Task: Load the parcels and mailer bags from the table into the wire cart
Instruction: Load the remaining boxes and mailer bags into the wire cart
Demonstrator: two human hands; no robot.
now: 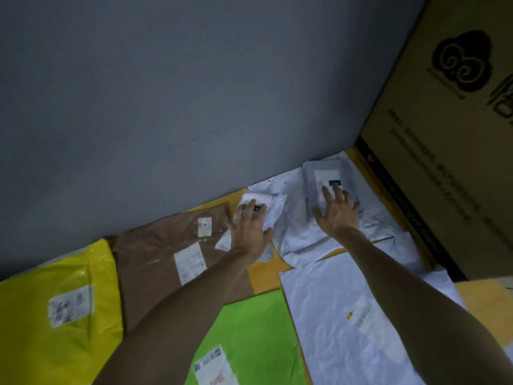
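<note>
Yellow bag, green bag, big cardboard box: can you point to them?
yellow bag (70, 305): head view, on its white label.
green bag (258, 334): head view, bare green middle.
cardboard box (458, 140): head view, printed side.

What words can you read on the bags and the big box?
None can be read.
cardboard box: cloud logo and rows of print, blurred.
yellow bag, brown bag, green bag, big white bag: labels too blurred.
grey parcel under the right hand: label unreadable.
small white packet in the left hand: partly covered, unreadable.
</note>
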